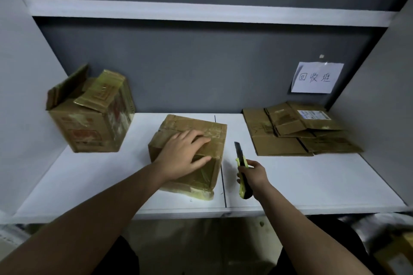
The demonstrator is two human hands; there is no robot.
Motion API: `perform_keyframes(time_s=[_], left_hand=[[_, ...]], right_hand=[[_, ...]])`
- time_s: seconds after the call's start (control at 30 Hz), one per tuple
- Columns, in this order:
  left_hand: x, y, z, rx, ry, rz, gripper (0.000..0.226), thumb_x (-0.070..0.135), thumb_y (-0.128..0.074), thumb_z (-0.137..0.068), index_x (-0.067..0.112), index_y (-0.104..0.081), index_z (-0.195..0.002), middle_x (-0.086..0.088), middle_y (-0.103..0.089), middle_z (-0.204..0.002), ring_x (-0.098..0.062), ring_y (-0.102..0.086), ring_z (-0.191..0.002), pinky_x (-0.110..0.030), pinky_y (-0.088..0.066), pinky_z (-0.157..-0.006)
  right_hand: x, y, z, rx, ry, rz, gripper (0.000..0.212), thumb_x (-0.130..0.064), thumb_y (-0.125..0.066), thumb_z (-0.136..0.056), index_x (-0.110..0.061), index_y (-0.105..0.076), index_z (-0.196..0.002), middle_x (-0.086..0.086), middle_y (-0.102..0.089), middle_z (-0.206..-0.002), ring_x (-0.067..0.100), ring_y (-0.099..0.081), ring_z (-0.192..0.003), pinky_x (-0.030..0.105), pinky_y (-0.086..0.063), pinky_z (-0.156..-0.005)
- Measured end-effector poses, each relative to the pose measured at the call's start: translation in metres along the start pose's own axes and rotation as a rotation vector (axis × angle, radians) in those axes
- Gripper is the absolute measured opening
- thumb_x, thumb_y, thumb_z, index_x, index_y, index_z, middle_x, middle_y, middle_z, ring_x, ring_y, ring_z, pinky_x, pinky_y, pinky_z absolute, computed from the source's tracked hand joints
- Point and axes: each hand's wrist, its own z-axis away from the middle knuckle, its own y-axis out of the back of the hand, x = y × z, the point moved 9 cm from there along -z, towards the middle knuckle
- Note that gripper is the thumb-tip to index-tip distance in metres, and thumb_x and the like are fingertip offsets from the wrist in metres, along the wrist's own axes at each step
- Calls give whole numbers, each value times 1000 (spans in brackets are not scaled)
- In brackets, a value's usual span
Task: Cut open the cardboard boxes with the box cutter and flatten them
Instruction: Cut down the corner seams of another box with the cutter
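Note:
A taped brown cardboard box (201, 129) sits in the middle of the white table (312, 185). My left hand (183, 154) lies flat on its top, fingers spread, pressing down. Just right of the box, my right hand (252, 174) grips a yellow and black box cutter (242, 176), blade out and pointing away from me, level with the box's right side and apart from it. A second box (89, 118) with its top flaps open stands at the back left. Flattened boxes (297, 131) lie stacked at the back right.
A paper sign (317, 77) with handwriting hangs on the grey back wall above the flattened stack. A white shelf (201, 12) runs overhead. White side panels close in the table left and right. A dark seam line (223, 185) crosses the table beside the box.

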Motion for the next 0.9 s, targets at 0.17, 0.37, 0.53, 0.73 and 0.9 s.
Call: perform_keyframes(time_s=[0.17, 0.37, 0.53, 0.73, 0.9], left_hand=[[-7, 3, 4, -15, 2, 55, 63, 61, -26, -87, 26, -51, -133, 6, -47, -135, -14, -41, -126, -33, -32, -104], [-24, 46, 13, 176, 25, 27, 30, 36, -50, -92, 19, -66, -110, 3, -61, -108, -17, -58, -100, -24, -34, -83], [-66, 79, 36, 280, 394, 461, 5, 30, -56, -90, 32, -58, -86, 14, -60, -74, -10, -60, -70, -25, -46, -65], [-117, 87, 98, 385, 687, 1042, 15, 14, -65, -88, 18, -51, -84, -9, -63, -70, -11, -59, -56, -31, -51, -60], [-170, 73, 170, 361, 888, 827, 14, 18, -71, -84, 14, -58, -89, -4, -63, -74, -7, -60, -64, -23, -53, -51]], right_hand=[[-10, 4, 12, 112, 9, -163, 31, -3, -52, -93, -1, -53, -124, 11, -61, -77, 23, -60, -67, 39, -54, -74], [-130, -8, 55, 139, 439, -261, 31, -14, -64, -87, -20, -59, -117, 5, -67, -102, 21, -69, -81, 39, -57, -80], [-178, -103, 89, -123, 483, -286, 30, -19, -69, -85, -15, -64, -114, 0, -68, -95, 14, -65, -82, 30, -54, -81], [-157, -225, 126, -389, 316, -445, 32, -6, -66, -86, 0, -60, -117, 4, -62, -82, 14, -57, -68, 30, -48, -70], [-110, -299, 131, -531, 235, -170, 31, -11, -65, -87, -9, -59, -117, 11, -67, -94, 17, -62, -72, 29, -51, -67]])
